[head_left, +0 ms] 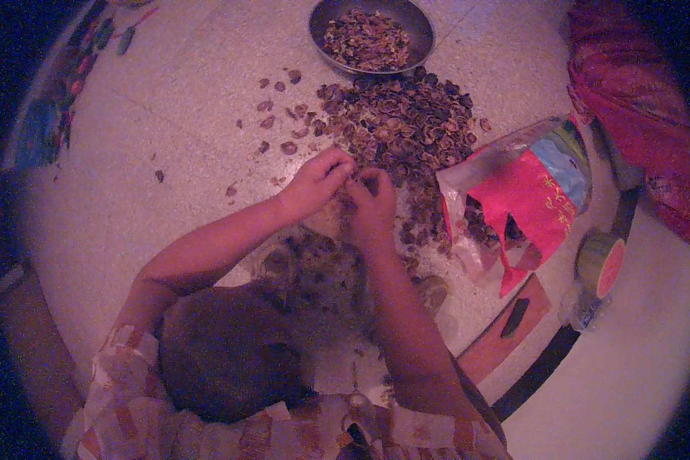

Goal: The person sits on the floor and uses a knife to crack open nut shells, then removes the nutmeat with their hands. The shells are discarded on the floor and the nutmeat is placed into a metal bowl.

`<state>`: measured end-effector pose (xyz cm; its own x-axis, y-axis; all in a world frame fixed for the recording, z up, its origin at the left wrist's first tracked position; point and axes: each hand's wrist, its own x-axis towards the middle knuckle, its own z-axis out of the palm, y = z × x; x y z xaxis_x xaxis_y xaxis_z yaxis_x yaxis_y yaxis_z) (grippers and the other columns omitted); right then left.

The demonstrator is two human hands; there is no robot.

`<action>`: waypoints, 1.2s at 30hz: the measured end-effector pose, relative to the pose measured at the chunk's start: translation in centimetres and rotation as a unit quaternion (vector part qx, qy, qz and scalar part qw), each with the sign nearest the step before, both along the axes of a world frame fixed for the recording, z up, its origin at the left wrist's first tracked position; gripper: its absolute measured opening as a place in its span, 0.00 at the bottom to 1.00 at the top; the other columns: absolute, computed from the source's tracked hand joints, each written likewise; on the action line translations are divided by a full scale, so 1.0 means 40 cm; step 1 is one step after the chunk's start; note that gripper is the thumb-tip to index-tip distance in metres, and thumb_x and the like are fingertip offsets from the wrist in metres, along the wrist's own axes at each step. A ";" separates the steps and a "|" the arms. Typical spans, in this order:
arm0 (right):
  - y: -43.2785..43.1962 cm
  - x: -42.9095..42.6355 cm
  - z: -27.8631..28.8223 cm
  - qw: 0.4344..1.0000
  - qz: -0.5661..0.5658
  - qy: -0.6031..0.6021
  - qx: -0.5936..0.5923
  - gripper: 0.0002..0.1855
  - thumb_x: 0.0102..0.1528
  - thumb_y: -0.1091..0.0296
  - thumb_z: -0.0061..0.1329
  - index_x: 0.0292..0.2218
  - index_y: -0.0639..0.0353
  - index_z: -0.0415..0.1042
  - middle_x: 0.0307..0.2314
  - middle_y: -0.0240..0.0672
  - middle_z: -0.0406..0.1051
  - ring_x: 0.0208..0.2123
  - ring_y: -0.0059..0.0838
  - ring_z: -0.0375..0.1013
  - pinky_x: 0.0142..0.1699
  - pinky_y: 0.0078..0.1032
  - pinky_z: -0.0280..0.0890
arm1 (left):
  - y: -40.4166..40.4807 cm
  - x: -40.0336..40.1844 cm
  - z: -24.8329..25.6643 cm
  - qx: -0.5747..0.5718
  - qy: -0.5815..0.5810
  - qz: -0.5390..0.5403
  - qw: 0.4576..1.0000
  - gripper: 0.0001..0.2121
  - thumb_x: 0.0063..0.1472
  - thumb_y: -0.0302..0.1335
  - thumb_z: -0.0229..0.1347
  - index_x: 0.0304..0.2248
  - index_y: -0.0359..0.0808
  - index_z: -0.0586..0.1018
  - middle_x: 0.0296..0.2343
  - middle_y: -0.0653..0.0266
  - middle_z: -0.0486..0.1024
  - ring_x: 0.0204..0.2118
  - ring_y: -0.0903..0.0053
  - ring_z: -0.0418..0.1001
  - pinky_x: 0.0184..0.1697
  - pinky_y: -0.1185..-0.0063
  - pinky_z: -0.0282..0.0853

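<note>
My left hand [322,178] and my right hand [374,201] meet at the fingertips, just on the near side of a heap of dried, round brown pieces [397,121]. Both sets of fingers are pinched together around a small dark dried piece, mostly hidden by the fingers. Behind the heap stands a round metal bowl [424,43] partly filled with smaller broken brown pieces [368,41]. To the right of my right hand lies a red and clear plastic bag [512,201] bearing writing, with dark pieces showing inside.
Loose pieces [266,122] are scattered left of the heap on the speckled floor [178,75]. At right are a cut watermelon [601,261], a crumpled clear plastic item [583,310] and a flat orange-brown piece [494,345] with a dark bar on it. A person's red clothing [638,103] shows beyond.
</note>
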<state>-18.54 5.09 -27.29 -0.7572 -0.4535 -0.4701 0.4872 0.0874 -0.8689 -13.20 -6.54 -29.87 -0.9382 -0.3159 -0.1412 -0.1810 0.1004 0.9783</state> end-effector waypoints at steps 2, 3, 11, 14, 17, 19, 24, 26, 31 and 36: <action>0.001 -0.001 0.001 0.987 -0.019 -0.150 -0.061 0.11 0.43 0.72 0.47 0.30 0.60 0.60 0.25 0.32 0.62 0.28 0.25 0.61 0.35 0.20 0.58 | -0.008 0.002 -0.006 -0.037 0.017 -0.016 0.999 0.07 0.56 0.29 0.45 0.31 0.33 0.69 0.25 0.68 0.67 0.30 0.84 0.63 0.34 0.83 0.61; 0.006 -0.006 -0.005 0.984 -0.015 -0.161 -0.072 0.11 0.44 0.72 0.47 0.31 0.60 0.60 0.26 0.32 0.62 0.28 0.24 0.61 0.34 0.20 0.58 | -0.010 -0.003 0.002 -0.026 0.004 -0.025 0.999 0.08 0.56 0.29 0.45 0.31 0.33 0.69 0.25 0.68 0.67 0.30 0.84 0.63 0.34 0.84 0.61; 0.027 -0.015 -0.057 0.934 0.077 0.337 0.092 0.13 0.45 0.72 0.47 0.33 0.59 0.59 0.27 0.30 0.62 0.27 0.20 0.61 0.31 0.18 0.59 | -0.008 0.001 0.010 0.207 -0.101 -0.019 0.973 0.09 0.57 0.34 0.45 0.31 0.37 0.70 0.25 0.74 0.66 0.28 0.89 0.61 0.29 0.87 0.59; 0.035 -0.022 -0.066 0.973 0.102 0.197 0.068 0.13 0.45 0.72 0.47 0.34 0.58 0.59 0.26 0.30 0.62 0.26 0.20 0.61 0.30 0.17 0.59 | -0.010 0.003 0.033 0.157 -0.150 -0.036 0.975 0.09 0.57 0.35 0.45 0.32 0.37 0.69 0.24 0.74 0.65 0.27 0.89 0.61 0.27 0.87 0.59; 0.040 -0.016 -0.068 0.984 0.077 0.153 0.046 0.12 0.46 0.73 0.45 0.34 0.58 0.59 0.27 0.30 0.62 0.25 0.20 0.62 0.28 0.16 0.60 | -0.004 -0.001 0.042 0.169 -0.123 -0.032 0.977 0.10 0.58 0.35 0.44 0.32 0.38 0.69 0.23 0.74 0.64 0.26 0.89 0.60 0.26 0.87 0.60; 0.033 -0.002 -0.052 0.999 0.011 0.031 0.007 0.11 0.46 0.73 0.44 0.34 0.57 0.59 0.27 0.30 0.62 0.23 0.20 0.62 0.25 0.16 0.60 | -0.002 -0.001 0.039 0.164 -0.119 -0.015 0.979 0.10 0.58 0.35 0.44 0.33 0.38 0.69 0.24 0.74 0.65 0.26 0.89 0.61 0.26 0.87 0.60; 0.042 -0.003 -0.024 0.998 0.024 -0.048 -0.040 0.10 0.48 0.73 0.41 0.34 0.56 0.59 0.27 0.30 0.61 0.21 0.20 0.62 0.21 0.16 0.58 | -0.018 0.003 0.011 0.157 -0.092 -0.029 0.983 0.10 0.58 0.35 0.44 0.34 0.38 0.69 0.25 0.74 0.66 0.27 0.89 0.62 0.28 0.87 0.61; 0.043 -0.005 -0.033 0.999 0.029 -0.024 -0.031 0.09 0.49 0.71 0.41 0.35 0.55 0.59 0.28 0.29 0.62 0.21 0.20 0.63 0.21 0.15 0.58 | -0.018 0.003 0.013 0.197 -0.112 -0.033 0.973 0.11 0.58 0.34 0.44 0.35 0.37 0.69 0.26 0.73 0.67 0.28 0.89 0.62 0.29 0.86 0.62; 0.049 -0.015 -0.083 0.999 0.027 0.003 -0.044 0.09 0.51 0.66 0.42 0.35 0.55 0.61 0.27 0.29 0.62 0.21 0.19 0.63 0.22 0.14 0.59 | -0.015 0.000 0.043 0.292 -0.095 -0.020 0.951 0.10 0.58 0.33 0.44 0.34 0.36 0.69 0.27 0.73 0.68 0.29 0.88 0.63 0.31 0.87 0.62; 0.045 -0.017 -0.063 0.998 0.065 0.016 0.013 0.10 0.49 0.64 0.46 0.33 0.56 0.62 0.26 0.29 0.64 0.24 0.20 0.64 0.23 0.18 0.62 | -0.022 0.007 0.047 0.330 -0.114 -0.029 0.937 0.10 0.57 0.33 0.45 0.35 0.37 0.69 0.29 0.72 0.68 0.30 0.87 0.65 0.32 0.86 0.62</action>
<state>-19.21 6.88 -29.79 -0.7071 -0.5373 -0.4598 0.4426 0.1708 -0.8803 -12.94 -7.44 -28.01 -0.8725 -0.0388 -0.4871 -0.4061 -0.4969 0.7669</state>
